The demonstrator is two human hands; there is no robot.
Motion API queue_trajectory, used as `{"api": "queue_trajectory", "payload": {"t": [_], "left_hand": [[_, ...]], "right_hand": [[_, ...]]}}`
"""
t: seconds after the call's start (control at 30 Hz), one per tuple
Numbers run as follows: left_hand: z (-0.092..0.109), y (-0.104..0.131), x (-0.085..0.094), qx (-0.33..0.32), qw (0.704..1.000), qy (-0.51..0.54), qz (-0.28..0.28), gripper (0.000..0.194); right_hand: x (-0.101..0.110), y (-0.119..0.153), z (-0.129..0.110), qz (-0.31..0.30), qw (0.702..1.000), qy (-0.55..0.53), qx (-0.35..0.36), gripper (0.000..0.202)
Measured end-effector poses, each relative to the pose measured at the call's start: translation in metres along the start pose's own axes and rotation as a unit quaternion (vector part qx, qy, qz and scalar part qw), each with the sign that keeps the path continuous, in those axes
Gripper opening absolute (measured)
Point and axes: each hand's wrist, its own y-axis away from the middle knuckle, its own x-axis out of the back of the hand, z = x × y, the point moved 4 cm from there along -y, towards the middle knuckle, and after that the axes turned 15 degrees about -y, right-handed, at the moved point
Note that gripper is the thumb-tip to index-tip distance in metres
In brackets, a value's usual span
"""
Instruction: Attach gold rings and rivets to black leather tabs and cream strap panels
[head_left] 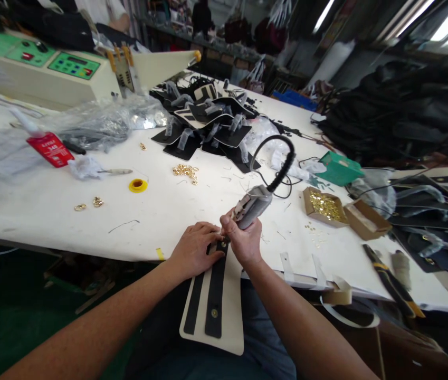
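My right hand (247,241) is wrapped round a grey electric screwdriver (256,206), with a black cable running from its top end. Its tip points down at the upper end of a cream panel (231,311) with two black straps, and the exact contact is hidden by my fingers. My left hand (198,249) holds the panel's upper left part, its thumb lying on the longer black strap (216,285). A brass-coloured round fitting (214,313) shows near that strap's lower end. The panel hangs over the table edge above my lap.
On the white table (208,206) lie gold clasps (185,171), a yellow spool (137,185) and a red glue bottle (51,149). A box of gold parts (325,206) and black-yellow cutters (392,279) are rightward. Black panels (211,124) pile behind; a machine (49,68) stands left.
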Motion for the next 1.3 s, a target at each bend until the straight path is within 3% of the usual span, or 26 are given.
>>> {"api": "queue_trajectory", "payload": {"t": [0.27, 0.37, 0.43, 0.5, 0.53, 0.6, 0.7, 0.77, 0.83, 0.9, 0.93, 1.0, 1.13, 1.2, 1.3], "left_hand": [[0.002, 0.001, -0.001, -0.011, 1.000, -0.018, 0.019, 0.032], [0.006, 0.003, 0.003, -0.014, 0.999, -0.030, 0.029, 0.034], [0.012, 0.004, 0.008, -0.012, 0.998, -0.043, 0.040, 0.033], [0.021, 0.006, 0.013, -0.008, 0.997, -0.060, 0.048, 0.029], [0.025, 0.007, 0.014, -0.008, 0.996, -0.068, 0.049, 0.025], [0.033, 0.009, 0.016, -0.009, 0.996, -0.081, 0.046, 0.016], [0.041, 0.012, 0.016, -0.008, 0.995, -0.088, 0.038, 0.008], [0.043, 0.015, 0.016, -0.001, 0.996, -0.083, 0.035, 0.010], [0.043, 0.017, 0.015, 0.008, 0.997, -0.068, 0.033, 0.013], [0.043, 0.021, 0.015, 0.020, 0.998, -0.043, 0.033, 0.015], [0.043, 0.023, 0.015, 0.027, 0.999, -0.028, 0.034, 0.017], [0.042, 0.029, 0.015, 0.050, 0.998, 0.006, 0.039, 0.024], [0.043, 0.044, 0.019, 0.108, 0.990, 0.080, 0.040, 0.042], [0.043, 0.053, 0.023, 0.156, 0.970, 0.186, 0.034, 0.048], [0.041, 0.070, 0.027, 0.269, 0.873, 0.405, 0.036, 0.054]], "right_hand": [[0.000, 0.005, -0.023, -0.004, 1.000, -0.014, 0.018, 0.052], [0.009, -0.005, -0.036, -0.003, 0.996, 0.087, 0.034, 0.052], [0.020, -0.016, -0.036, -0.033, 0.964, 0.261, 0.032, 0.051], [0.034, -0.025, -0.026, -0.069, 0.905, 0.420, 0.011, 0.044], [0.042, -0.029, -0.020, -0.080, 0.881, 0.466, -0.001, 0.039], [0.057, -0.034, -0.010, -0.081, 0.864, 0.497, -0.011, 0.031], [0.073, -0.026, -0.010, -0.056, 0.864, 0.500, 0.001, 0.031], [0.080, -0.006, -0.015, -0.030, 0.868, 0.496, 0.016, 0.031], [0.086, 0.026, -0.018, -0.004, 0.885, 0.466, 0.008, 0.033], [0.089, 0.065, -0.010, 0.015, 0.929, 0.365, -0.054, 0.038], [0.087, 0.084, -0.002, 0.012, 0.949, 0.302, -0.095, 0.040], [0.076, 0.115, 0.006, 0.020, 0.977, 0.192, -0.092, 0.047], [0.038, 0.143, -0.005, -0.005, 0.992, 0.111, 0.058, 0.056], [0.021, 0.145, -0.017, -0.038, 0.987, 0.110, 0.107, 0.066], [0.005, 0.145, -0.032, -0.078, 0.983, 0.096, 0.135, 0.079]]}}
